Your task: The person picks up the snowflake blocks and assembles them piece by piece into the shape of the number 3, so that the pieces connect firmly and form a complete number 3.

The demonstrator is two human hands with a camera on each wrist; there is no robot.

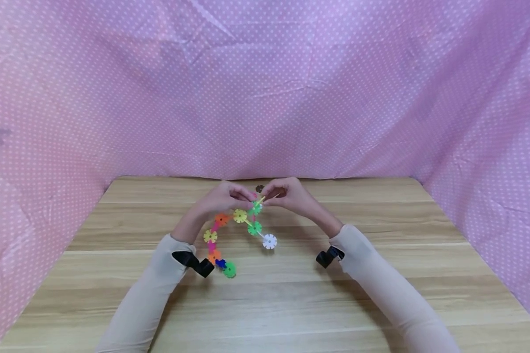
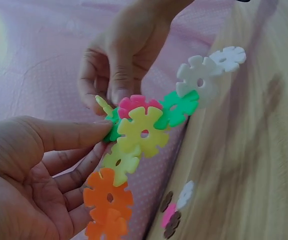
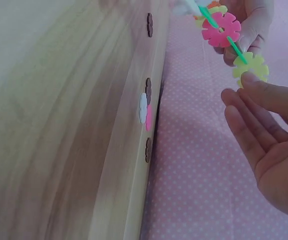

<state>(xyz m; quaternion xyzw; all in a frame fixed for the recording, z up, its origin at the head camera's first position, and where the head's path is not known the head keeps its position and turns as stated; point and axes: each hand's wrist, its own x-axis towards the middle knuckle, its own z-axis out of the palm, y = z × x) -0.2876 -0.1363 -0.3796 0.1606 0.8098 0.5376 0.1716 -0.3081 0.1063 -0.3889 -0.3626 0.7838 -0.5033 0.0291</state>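
Note:
A chain of slotted plastic snowflake discs hangs from the left hand, whose thumb and fingers pinch a green disc. From there one branch runs through yellow and orange discs to a blue disc and a green end disc. Another branch passes a pink disc and a green one to a white disc. Close beside the left fingertips, the right hand pinches a yellow disc that meets the green disc at its edge.
Near the far edge of the wooden table lie loose discs: a brown one, a white one and a pink one among them. Pink dotted cloth stands around the back and sides.

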